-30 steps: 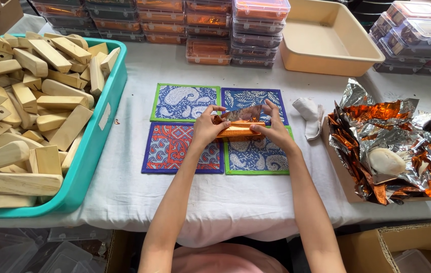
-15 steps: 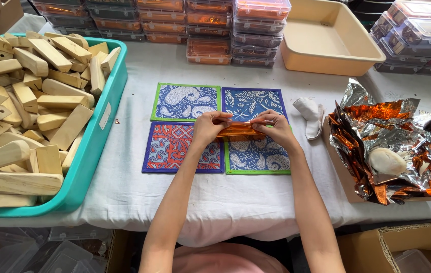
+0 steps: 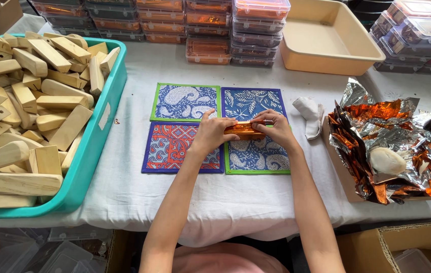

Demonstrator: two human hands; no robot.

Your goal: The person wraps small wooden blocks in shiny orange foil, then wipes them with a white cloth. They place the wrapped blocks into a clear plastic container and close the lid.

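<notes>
1. The left hand (image 3: 211,132) and right hand (image 3: 275,129) each close their fingers on one end of an orange foil-wrapped bar (image 3: 244,129), held between them.
2. Under the hands lie four patterned mats (image 3: 185,101) (paisley and leaf prints).
3. Left of the left hand stands a teal tub (image 3: 94,146) of wooden blocks (image 3: 28,101).
4. Right of the right hand lie a white cloth (image 3: 309,116) and crumpled foil sheets (image 3: 382,136).

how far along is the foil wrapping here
Done: the orange foil is closed around a bar-shaped piece. In hand: left hand and right hand press its ends over the patterned mats. Left: the teal tray is heaped with bare wooden blocks.
</notes>
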